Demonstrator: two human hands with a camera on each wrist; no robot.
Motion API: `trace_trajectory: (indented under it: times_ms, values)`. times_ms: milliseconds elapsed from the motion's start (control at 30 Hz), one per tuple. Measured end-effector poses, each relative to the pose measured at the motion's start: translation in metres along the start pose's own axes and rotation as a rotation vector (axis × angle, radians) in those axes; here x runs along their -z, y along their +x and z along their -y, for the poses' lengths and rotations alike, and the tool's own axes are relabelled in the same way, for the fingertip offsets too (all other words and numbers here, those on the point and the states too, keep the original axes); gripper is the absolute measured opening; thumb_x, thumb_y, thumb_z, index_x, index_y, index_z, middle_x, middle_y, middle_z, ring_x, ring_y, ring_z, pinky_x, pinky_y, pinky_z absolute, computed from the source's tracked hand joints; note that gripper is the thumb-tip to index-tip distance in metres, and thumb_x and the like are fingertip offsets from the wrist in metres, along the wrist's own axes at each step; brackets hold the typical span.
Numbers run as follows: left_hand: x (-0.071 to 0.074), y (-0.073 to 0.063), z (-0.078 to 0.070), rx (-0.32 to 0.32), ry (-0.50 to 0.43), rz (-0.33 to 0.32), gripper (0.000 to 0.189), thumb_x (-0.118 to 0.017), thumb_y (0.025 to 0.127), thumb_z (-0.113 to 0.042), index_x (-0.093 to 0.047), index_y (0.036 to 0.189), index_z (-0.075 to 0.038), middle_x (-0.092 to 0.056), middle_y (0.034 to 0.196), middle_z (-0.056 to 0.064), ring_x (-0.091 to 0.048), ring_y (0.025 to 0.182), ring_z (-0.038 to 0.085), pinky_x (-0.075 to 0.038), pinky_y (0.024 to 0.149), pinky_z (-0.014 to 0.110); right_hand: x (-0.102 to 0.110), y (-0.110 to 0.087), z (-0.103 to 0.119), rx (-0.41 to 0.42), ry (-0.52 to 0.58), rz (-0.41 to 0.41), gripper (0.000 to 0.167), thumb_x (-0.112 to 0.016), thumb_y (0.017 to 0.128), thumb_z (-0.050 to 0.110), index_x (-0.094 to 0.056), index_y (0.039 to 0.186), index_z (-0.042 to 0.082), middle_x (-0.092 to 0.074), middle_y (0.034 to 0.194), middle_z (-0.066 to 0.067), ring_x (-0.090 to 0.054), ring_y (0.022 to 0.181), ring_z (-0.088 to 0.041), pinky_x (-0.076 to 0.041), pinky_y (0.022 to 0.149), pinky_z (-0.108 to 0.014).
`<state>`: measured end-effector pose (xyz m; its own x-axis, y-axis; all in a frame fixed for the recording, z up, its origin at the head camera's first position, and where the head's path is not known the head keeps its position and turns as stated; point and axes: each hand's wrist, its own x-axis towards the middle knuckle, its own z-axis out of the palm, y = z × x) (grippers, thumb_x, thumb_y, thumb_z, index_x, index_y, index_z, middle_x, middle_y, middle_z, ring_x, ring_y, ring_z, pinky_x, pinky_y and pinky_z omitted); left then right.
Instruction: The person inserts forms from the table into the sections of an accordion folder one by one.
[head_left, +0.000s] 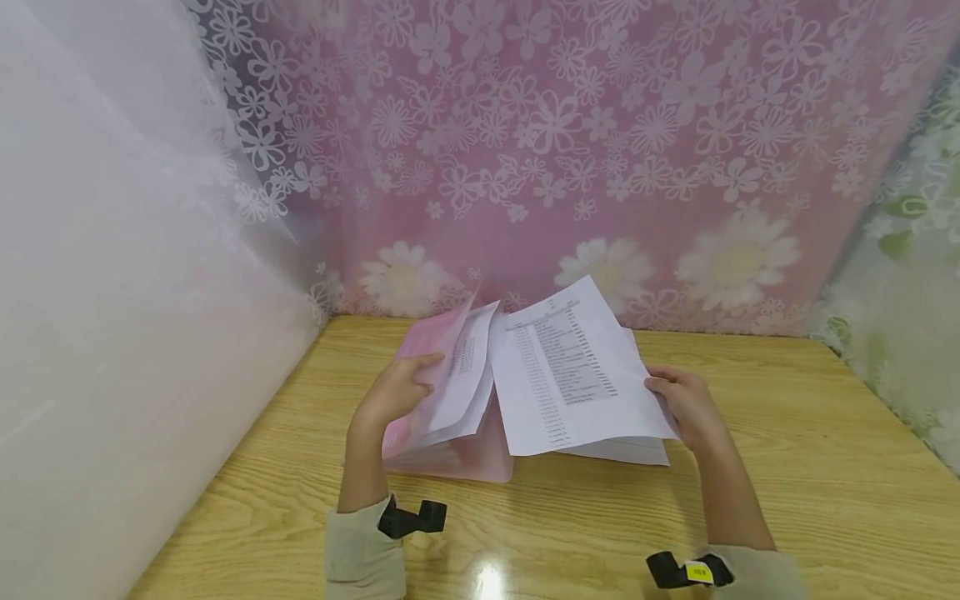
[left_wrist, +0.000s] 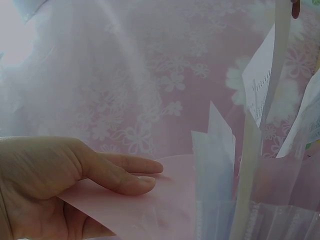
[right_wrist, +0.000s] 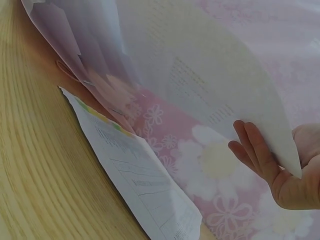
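Observation:
A translucent pink expanding file (head_left: pixel 480 462) stands spread on the table at centre left, its flap (left_wrist: pixel 170 195) tilted up. My left hand (head_left: pixel 390 396) grips the flap's edge, thumb on one face and fingers behind. White papers (head_left: pixel 467 375) stick up from the file's pockets. In my right hand (head_left: pixel 693 408), a printed sheet (head_left: pixel 581 392) is pinched at its right edge, thumb on the printed side. The sheet bows in the right wrist view, and its left edge overlaps the file in the head view. Under it, another printed paper (right_wrist: pixel 145 175) lies on the table.
The wooden table (head_left: pixel 795 467) runs back to a pink floral curtain (head_left: pixel 525 167). A pale sheet (head_left: pixel 150 250) hangs along the left side, and a green-and-white floral one (head_left: pixel 915 233) along the right. Black camera mounts (head_left: pixel 412 518) sit on both wrists.

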<state>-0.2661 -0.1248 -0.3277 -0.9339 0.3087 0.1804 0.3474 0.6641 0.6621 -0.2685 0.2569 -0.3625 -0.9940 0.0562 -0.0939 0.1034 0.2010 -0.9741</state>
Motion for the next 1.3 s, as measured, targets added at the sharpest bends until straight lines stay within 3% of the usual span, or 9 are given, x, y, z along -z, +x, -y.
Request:
trace_trajectory:
  times_ms: [67,167,300,700,833,967,1100,1233,1300]
  values:
    - [0.000,0.000,0.000,0.003,-0.004,0.000,0.046,-0.055,0.082,0.007,-0.051,0.128,0.003,-0.048,0.133,0.014,-0.044,0.108,0.022,-0.037,0.087,0.039,-0.003,0.000,0.001,-0.001,-0.003,-0.002,0.047,-0.042,0.096,0.012,-0.032,0.137,-0.011,-0.038,0.130,-0.025,-0.052,0.083,-0.004,-0.048,0.068,-0.022]
    - [0.001,-0.001,0.000,0.008,-0.010,0.001,0.046,-0.055,0.083,0.007,-0.051,0.129,0.003,-0.047,0.133,0.014,-0.044,0.104,0.023,-0.037,0.085,0.039,-0.006,0.000,0.002,-0.012,-0.014,-0.010,0.048,-0.042,0.096,0.011,-0.031,0.138,-0.010,-0.034,0.134,-0.025,-0.050,0.099,-0.015,-0.046,0.073,-0.021]
    - [0.002,-0.002,-0.002,0.012,-0.014,0.000,0.046,-0.054,0.083,0.006,-0.051,0.129,0.003,-0.047,0.133,0.015,-0.044,0.108,0.023,-0.037,0.087,0.040,-0.009,0.001,0.002,-0.027,-0.034,-0.015,0.048,-0.041,0.097,0.012,-0.029,0.139,-0.008,-0.026,0.141,-0.025,-0.033,0.120,-0.030,-0.039,0.084,-0.025]
    - [0.000,0.000,-0.001,0.014,-0.005,0.002,0.046,-0.055,0.083,0.006,-0.050,0.129,0.003,-0.047,0.133,0.015,-0.044,0.114,0.024,-0.036,0.092,0.042,-0.015,0.002,0.002,-0.020,-0.019,-0.018,0.048,-0.040,0.095,0.010,-0.029,0.138,-0.010,-0.025,0.141,-0.026,-0.027,0.125,-0.033,-0.026,0.100,-0.043]
    - [0.001,-0.001,0.000,0.019,-0.001,0.004,0.046,-0.055,0.083,0.006,-0.050,0.129,0.002,-0.047,0.134,0.014,-0.043,0.117,0.025,-0.036,0.092,0.042,-0.017,0.002,0.003,-0.017,-0.042,-0.016,0.048,-0.040,0.095,0.011,-0.030,0.138,-0.009,-0.027,0.141,-0.025,-0.030,0.123,-0.032,-0.028,0.098,-0.041]
    - [0.001,-0.001,0.000,0.016,0.003,0.001,0.047,-0.055,0.083,0.006,-0.050,0.129,0.002,-0.047,0.133,0.014,-0.042,0.117,0.025,-0.036,0.092,0.042,-0.020,0.001,0.005,-0.014,-0.053,-0.006,0.048,-0.040,0.096,0.011,-0.031,0.138,-0.009,-0.030,0.138,-0.025,-0.036,0.116,-0.029,-0.037,0.086,-0.030]
    - [0.001,0.000,0.001,0.007,0.008,-0.002,0.048,-0.053,0.082,0.007,-0.050,0.129,0.003,-0.047,0.133,0.015,-0.041,0.119,0.025,-0.035,0.092,0.041,-0.022,-0.001,0.005,-0.009,-0.034,0.010,0.047,-0.040,0.096,0.011,-0.031,0.138,-0.008,-0.036,0.132,-0.025,-0.049,0.100,-0.020,-0.044,0.073,-0.023]
    - [0.001,0.000,0.001,0.006,0.012,-0.004,0.048,-0.053,0.081,0.007,-0.050,0.129,0.003,-0.047,0.133,0.015,-0.041,0.116,0.024,-0.035,0.090,0.040,-0.022,-0.002,0.004,0.012,0.003,0.028,0.047,-0.039,0.096,0.009,-0.030,0.137,-0.010,-0.042,0.121,-0.024,-0.056,0.079,-0.009,-0.050,0.065,-0.025]
    - [0.001,-0.001,0.000,0.007,0.013,-0.005,0.048,-0.053,0.081,0.007,-0.050,0.129,0.003,-0.048,0.132,0.015,-0.043,0.113,0.024,-0.035,0.088,0.040,-0.022,-0.002,0.004,0.023,0.008,0.032,0.047,-0.039,0.096,0.009,-0.030,0.137,-0.011,-0.043,0.120,-0.024,-0.057,0.077,-0.007,-0.050,0.065,-0.025]
